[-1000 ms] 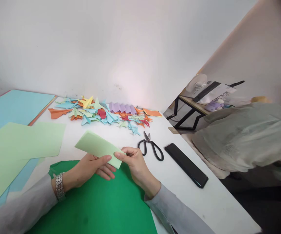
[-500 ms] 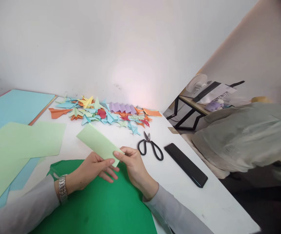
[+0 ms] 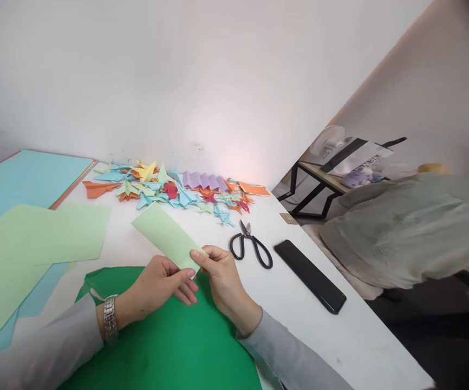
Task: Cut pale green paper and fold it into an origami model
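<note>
A light green rectangle of paper (image 3: 165, 233) is held slanting above the table, its far end pointing up and left. My left hand (image 3: 163, 283) pinches its near lower edge, thumb on top and fingers beneath. At the near right end, my right hand (image 3: 223, 279) grips the paper between thumb and fingers. Below both hands lies a green sheet (image 3: 169, 346). Black-handled scissors (image 3: 251, 244) rest on the table to the right of my right hand, blades slightly apart. Whether the paper is folded double is hard to tell.
Folded paper figures (image 3: 177, 189) are heaped along the wall. Light green sheets (image 3: 23, 254) and a stack topped with blue paper (image 3: 39, 179) lie at left. A long black object (image 3: 311, 276) lies near the right table edge. Beyond it, a person in a grey-green top (image 3: 392, 227) bends over.
My left hand has shifted slightly right along the paper's near edge. The paper has moved a little to the right and stays in both hands.
</note>
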Motion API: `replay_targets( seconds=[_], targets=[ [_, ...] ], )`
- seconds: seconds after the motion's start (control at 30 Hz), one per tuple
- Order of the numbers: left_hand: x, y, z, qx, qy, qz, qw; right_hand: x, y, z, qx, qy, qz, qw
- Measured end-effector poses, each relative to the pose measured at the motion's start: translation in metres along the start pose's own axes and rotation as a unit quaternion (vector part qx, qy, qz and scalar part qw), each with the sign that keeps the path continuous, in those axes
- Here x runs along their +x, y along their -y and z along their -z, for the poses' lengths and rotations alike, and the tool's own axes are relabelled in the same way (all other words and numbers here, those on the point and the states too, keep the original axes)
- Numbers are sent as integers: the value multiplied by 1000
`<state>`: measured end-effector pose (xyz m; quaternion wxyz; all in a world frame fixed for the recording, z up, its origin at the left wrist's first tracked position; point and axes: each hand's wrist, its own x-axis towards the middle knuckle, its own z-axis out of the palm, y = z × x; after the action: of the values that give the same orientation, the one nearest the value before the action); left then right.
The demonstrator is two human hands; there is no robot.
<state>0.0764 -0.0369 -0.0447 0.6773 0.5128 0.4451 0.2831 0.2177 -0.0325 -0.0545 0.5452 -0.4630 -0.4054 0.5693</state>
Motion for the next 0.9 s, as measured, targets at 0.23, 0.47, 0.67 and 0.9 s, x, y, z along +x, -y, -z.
replay_targets(
  seconds=[0.23, 0.47, 0.67, 0.9],
  targets=[
    [0, 4, 0, -8, 38, -5, 999, 0, 0, 0, 7, 23, -7, 1000],
    [5, 2, 9, -25, 24, -41, 999, 5, 1, 9, -18, 38, -28, 999],
    [10, 5, 15, -34, -28, -56, 997, 3, 2, 8, -49, 165, -20, 985],
    [11, 7, 14, -51, -27, -45, 997, -1, 1, 6, -111, 207, 3, 972]
  ],
)
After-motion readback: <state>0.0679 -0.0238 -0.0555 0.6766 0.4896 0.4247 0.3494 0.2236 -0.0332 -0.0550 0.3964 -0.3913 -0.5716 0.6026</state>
